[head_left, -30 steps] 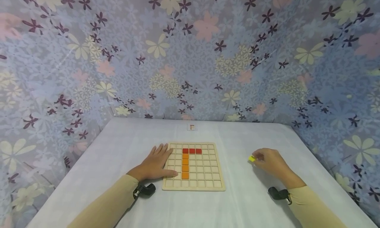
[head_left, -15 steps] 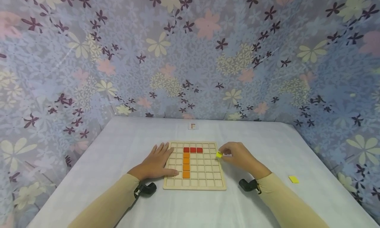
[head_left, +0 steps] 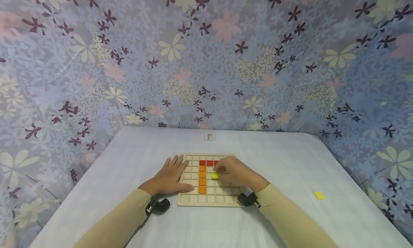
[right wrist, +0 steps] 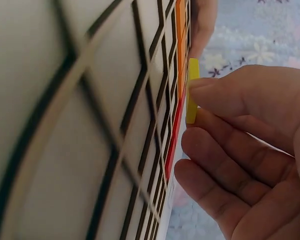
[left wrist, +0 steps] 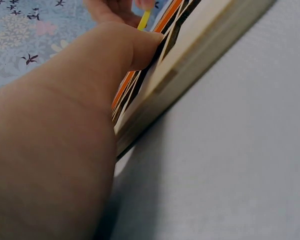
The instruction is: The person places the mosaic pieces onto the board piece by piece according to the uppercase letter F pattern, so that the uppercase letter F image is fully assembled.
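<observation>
A wooden grid board [head_left: 211, 205] lies on the table, with several orange tiles [head_left: 202, 182] in one column and a row of red tiles [head_left: 206, 163] above it. My left hand [head_left: 167, 178] rests with straight fingers on the board's left edge. Over the middle of the board, my right hand [head_left: 235, 172] pinches a yellow tile [head_left: 214, 176] between thumb and fingers. In the right wrist view the held yellow tile [right wrist: 192, 91] stands just off the board's surface. The right hand covers part of the red row and several cells.
Another yellow tile [head_left: 319, 195] lies on the white table [head_left: 280, 219] to the right. A small card with a printed grid pattern [head_left: 210, 137] lies beyond the board. Floral cloth [head_left: 206, 61] hangs behind the table.
My right hand has carried the yellow tile leftward from the right side of the table to over the board. The loose yellow tile came into sight. The left hand has stayed put.
</observation>
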`<state>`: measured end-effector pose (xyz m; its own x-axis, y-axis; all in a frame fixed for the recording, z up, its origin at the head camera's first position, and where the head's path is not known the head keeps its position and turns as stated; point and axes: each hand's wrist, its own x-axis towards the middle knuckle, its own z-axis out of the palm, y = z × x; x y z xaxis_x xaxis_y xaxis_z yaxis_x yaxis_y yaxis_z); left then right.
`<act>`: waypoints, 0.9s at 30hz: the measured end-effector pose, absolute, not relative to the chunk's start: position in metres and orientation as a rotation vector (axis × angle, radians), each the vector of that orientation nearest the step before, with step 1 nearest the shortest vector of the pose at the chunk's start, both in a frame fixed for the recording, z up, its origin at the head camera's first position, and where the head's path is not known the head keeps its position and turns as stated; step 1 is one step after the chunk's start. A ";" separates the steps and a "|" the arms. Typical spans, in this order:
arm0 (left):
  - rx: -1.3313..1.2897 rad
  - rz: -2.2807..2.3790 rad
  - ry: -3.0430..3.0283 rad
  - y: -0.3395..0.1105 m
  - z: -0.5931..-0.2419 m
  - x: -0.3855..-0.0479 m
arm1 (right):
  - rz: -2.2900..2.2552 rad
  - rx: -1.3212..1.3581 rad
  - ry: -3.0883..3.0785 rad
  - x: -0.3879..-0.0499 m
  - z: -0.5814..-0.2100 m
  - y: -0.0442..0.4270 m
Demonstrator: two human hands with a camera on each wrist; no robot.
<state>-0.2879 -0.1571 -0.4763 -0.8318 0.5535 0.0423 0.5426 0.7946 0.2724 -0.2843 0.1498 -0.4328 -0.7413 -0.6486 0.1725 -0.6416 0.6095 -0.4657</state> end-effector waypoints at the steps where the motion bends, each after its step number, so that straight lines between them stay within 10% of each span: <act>1: 0.896 0.423 2.937 -0.157 -0.476 -0.288 | -0.788 -1.132 2.807 -0.285 -0.433 0.147; 27: 0.900 0.405 2.943 -0.157 -0.481 -0.292 | -0.748 -1.055 2.846 -0.293 -0.442 0.132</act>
<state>-0.2915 -0.1573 -0.4811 -0.8312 0.5544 0.0402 0.5447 0.7980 0.2579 -0.2933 0.1316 -0.4420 -0.7722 -0.6181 0.1472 -0.6106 0.6579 -0.4409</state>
